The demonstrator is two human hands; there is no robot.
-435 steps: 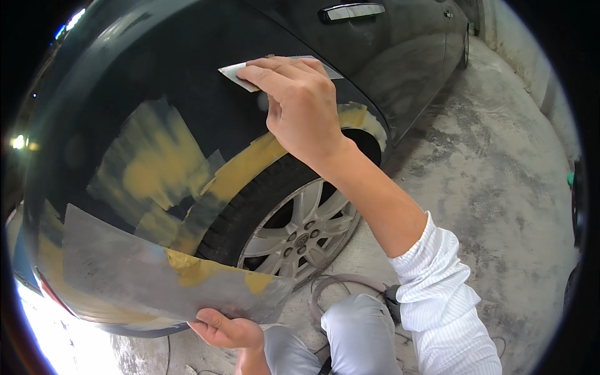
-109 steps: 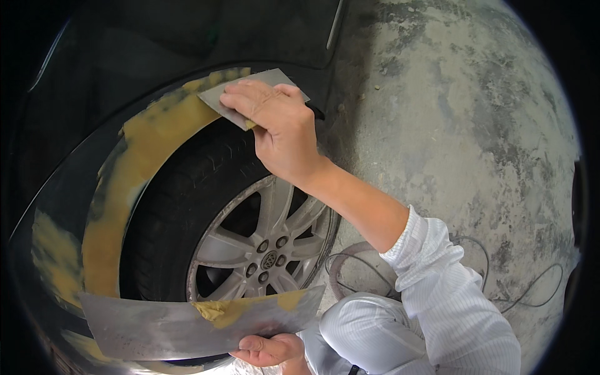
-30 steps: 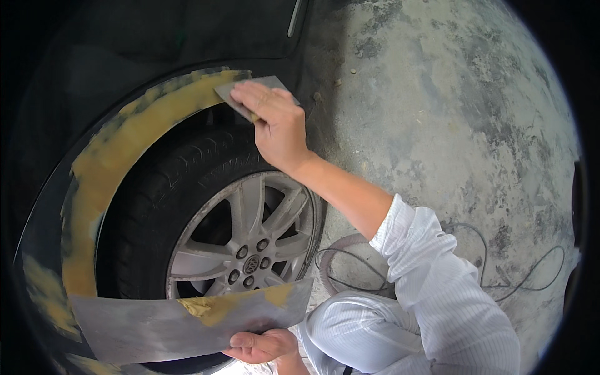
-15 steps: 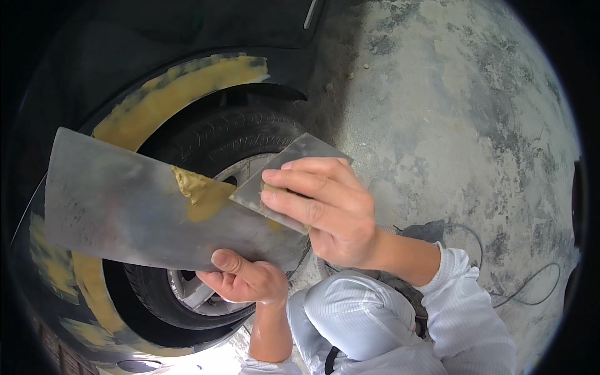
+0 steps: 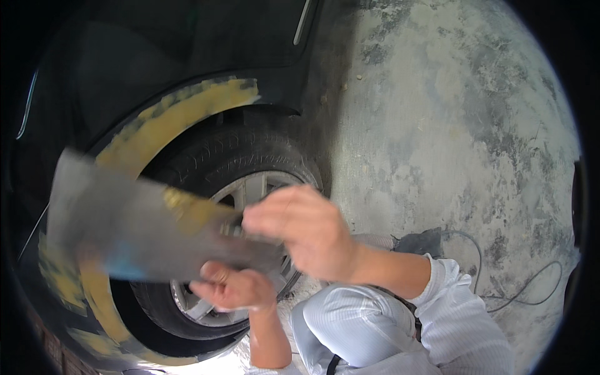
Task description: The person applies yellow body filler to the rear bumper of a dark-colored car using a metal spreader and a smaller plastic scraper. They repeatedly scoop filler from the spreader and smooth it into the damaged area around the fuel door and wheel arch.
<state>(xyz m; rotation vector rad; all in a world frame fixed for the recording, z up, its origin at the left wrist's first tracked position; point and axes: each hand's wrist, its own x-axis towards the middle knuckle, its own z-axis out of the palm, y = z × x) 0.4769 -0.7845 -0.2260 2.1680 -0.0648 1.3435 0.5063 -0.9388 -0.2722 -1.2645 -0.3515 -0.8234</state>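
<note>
My left hand (image 5: 234, 289) grips a large metal mixing plate (image 5: 119, 219) by its near edge, thumb on top, and holds it tilted in front of a car wheel. A lump of yellow-brown body filler (image 5: 181, 205) lies on the plate's far edge with a smear below it. Over the plate's right end, my right hand (image 5: 306, 232) is blurred by motion, its fingers closed round a flat putty spreader that is mostly hidden and smeared here. Similar filler (image 5: 178, 112) coats the dark wheel arch beyond.
The dark car body (image 5: 156, 50) fills the left, with a black tyre (image 5: 215, 147) and silver wheel rim (image 5: 256, 185) behind the plate. More filler patches the arch's lower left. A stained concrete floor (image 5: 437, 144) lies right, with a cable (image 5: 525, 297) on it.
My right hand has moved slightly left and down and turned, so the spreader's broad face no longer shows. The plate has dipped a little. The view has shifted slightly.
</note>
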